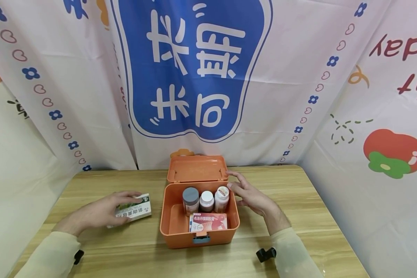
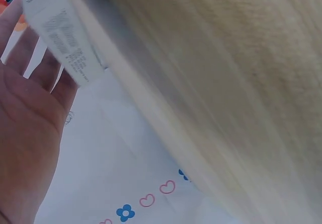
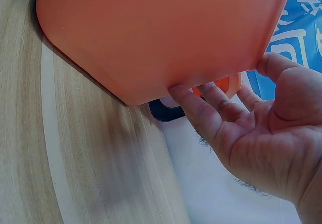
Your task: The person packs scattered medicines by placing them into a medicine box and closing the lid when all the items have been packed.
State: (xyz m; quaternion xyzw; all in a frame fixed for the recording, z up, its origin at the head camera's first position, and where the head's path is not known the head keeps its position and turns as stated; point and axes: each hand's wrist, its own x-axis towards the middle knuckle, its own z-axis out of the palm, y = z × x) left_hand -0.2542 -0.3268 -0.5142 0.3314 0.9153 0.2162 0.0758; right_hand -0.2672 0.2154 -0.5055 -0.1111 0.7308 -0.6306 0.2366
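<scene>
Left of an orange lidded box [image 1: 180, 242], my left hand [image 1: 99, 211] holds a white and green medicine box [image 1: 139, 210] between thumb and fingers. Part of that carton [image 2: 65, 43] also shows against the fingers in the left wrist view. My right hand [image 1: 255, 197] touches the orange box's back right corner, thumb at the rim and fingers loosely bent along the outside wall [image 3: 151, 38]. Inside stand a grey-capped bottle [image 1: 190, 197] and two white bottles, a small one [image 1: 206, 200] and a taller one [image 1: 221, 199]. A pink and white medicine carton [image 1: 210, 222] lies in front of them.
The orange lid [image 1: 197, 170] is raised toward the back, and a blue-grey latch [image 1: 201, 239] sits at the front. All of this is on a wooden table [image 1: 132, 255]. Printed white cloth [image 1: 285, 96] hangs behind and at both sides.
</scene>
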